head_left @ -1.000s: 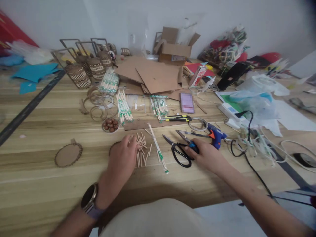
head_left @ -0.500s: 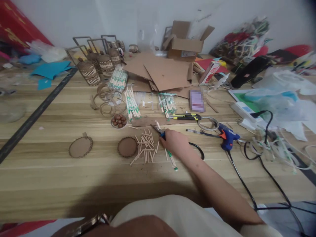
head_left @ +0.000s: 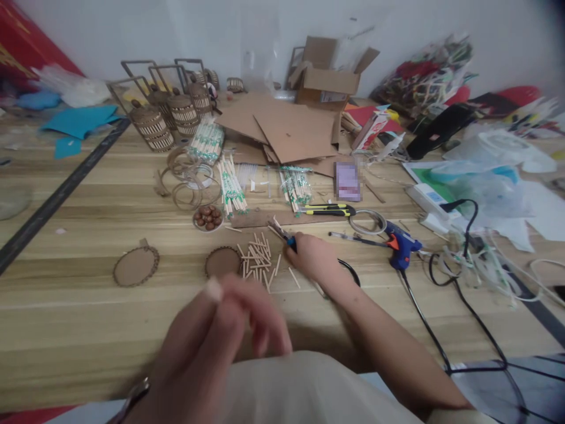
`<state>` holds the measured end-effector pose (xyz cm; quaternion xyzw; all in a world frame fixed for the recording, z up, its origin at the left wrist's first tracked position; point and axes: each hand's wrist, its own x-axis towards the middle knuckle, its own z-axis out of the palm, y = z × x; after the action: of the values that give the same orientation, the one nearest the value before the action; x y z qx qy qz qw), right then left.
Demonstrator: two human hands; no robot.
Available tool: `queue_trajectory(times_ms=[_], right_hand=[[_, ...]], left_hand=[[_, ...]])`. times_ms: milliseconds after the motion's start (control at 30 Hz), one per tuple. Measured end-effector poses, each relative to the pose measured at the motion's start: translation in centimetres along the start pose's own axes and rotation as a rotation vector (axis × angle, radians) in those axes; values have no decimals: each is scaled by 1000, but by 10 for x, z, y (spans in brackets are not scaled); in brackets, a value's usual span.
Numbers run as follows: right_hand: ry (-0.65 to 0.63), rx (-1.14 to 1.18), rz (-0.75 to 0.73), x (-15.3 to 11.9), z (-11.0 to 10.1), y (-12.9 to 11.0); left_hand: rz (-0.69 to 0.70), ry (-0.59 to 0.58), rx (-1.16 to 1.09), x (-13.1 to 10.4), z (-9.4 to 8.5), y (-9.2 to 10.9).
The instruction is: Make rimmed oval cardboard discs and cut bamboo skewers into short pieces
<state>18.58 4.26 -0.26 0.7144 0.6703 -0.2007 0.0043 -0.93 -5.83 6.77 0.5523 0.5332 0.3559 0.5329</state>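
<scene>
My right hand [head_left: 312,256] is closed round the blue handle of pliers [head_left: 282,234], whose jaws point to the upper left near the cardboard strip. Beside it lies a pile of short wooden sticks [head_left: 258,254]. Closer to the camera, my left hand [head_left: 229,330] is raised over the front of the table, blurred, its thumb and index finger together and the other fingers curled; whether a small thing is between them cannot be made out. A round brown base with a braided rim [head_left: 223,262] sits left of the sticks, and a similar one [head_left: 136,266] lies further left.
A bowl of brown balls [head_left: 208,218], packs of chopsticks [head_left: 296,185], yellow-black cutters [head_left: 329,209] and a blue glue gun [head_left: 404,246] with a black cable surround the work spot. Behind are cardboard sheets [head_left: 295,129], an open box [head_left: 329,82] and small lantern-like barrels [head_left: 154,128].
My left hand has come into view from the lower left. My right hand stays on the pliers, while the green-wrapped chopsticks beneath it no longer show. The view has shifted slightly.
</scene>
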Motion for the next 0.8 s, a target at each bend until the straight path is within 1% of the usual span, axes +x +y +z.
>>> queue_trajectory(times_ms=[67,100,133,200,267,333,367,400,500,633,733,800], right_hand=[[7,121,-45,-2,-6,7],[10,186,-66,-3,-8,9],[9,240,-87,-5,-10,11],[35,413,-126,-11,-10,12],[121,678,-154,-17,-6,9],[205,930,-166,-21,0,6],[227,1014,-163,-22,2,5],[232,1056,-155,-21,4,4],[279,1100,-108,-16,5,8],[426,1016,-72,-7,-1,18],[488,960,-80,-8,-2,18],[472,933,-87,-13,0,14]], left_hand=[[-11,43,-45,19,9,-11],[-44,50,-64,28,14,-18],[-74,42,-21,37,18,-27],[-130,-23,55,50,27,-43],[-185,-155,1,56,35,-56],[-219,-266,-91,55,41,-62],[-227,-293,-110,54,42,-63],[-229,-296,-101,52,43,-64],[-212,-276,47,49,41,-62],[-135,-294,230,46,39,-61],[-95,-284,269,45,40,-62],[-101,-253,262,45,42,-63]])
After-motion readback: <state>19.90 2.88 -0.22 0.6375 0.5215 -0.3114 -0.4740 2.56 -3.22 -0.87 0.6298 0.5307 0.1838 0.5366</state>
